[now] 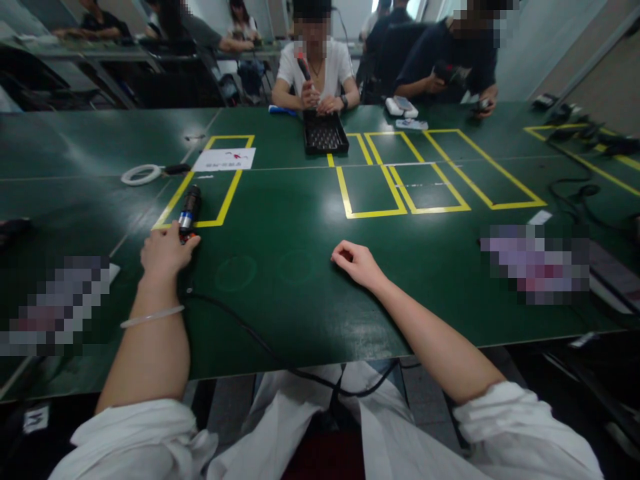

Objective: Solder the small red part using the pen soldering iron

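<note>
My left hand (167,252) lies over the near end of a corded electric screwdriver (189,208), fingers and thumb curved around it. The screwdriver is a black cylinder with a silver and blue band and a red part by my thumb. It lies within a yellow-taped rectangle (231,198) on the green table (280,327). From below my hand, a black cable (250,328) runs over the table edge towards my lap. My right hand (356,262) rests on the tabletop in a loose fist, with nothing visible in it.
Ahead stand a black tray (326,137) and a white paper sheet (226,159). A white cable ring (142,175) lies left. More yellow-taped rectangles (377,215) mark the right side. Blurred-out flat items (535,263) flank me. Across the table, a person (316,73) holds a red-and-black tool.
</note>
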`<state>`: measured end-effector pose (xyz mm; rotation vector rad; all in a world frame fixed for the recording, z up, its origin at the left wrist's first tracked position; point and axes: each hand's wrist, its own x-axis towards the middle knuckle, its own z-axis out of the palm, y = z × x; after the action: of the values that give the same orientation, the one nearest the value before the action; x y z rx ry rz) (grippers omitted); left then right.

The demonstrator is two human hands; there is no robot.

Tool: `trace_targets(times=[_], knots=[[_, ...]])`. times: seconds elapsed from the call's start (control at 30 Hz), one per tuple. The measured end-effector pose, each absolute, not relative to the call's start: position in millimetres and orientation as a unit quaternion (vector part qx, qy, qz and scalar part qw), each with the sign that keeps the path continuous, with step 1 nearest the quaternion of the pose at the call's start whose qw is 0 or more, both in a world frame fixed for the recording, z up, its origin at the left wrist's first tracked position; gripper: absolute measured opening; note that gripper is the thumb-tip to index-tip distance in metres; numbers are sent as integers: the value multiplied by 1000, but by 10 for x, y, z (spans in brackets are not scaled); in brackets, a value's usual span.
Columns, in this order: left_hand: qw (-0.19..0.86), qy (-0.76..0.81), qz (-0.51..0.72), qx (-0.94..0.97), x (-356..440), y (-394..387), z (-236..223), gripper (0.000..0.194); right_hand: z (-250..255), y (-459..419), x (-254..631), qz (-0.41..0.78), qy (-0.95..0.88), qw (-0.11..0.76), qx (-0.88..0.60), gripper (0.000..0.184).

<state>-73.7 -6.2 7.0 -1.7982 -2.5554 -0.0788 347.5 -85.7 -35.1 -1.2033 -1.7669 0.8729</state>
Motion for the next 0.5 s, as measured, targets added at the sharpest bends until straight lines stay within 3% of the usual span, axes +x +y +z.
trace_targets(times=[0.2, 0.5], knots=[[86, -809, -101, -573, -618, -146, 47, 59, -349, -855, 3476, 341, -704, 403, -476, 15], [70, -832, -135, -534, -508, -168, 90, 40, -354, -855, 3474, 336, -709, 401, -473, 16]])
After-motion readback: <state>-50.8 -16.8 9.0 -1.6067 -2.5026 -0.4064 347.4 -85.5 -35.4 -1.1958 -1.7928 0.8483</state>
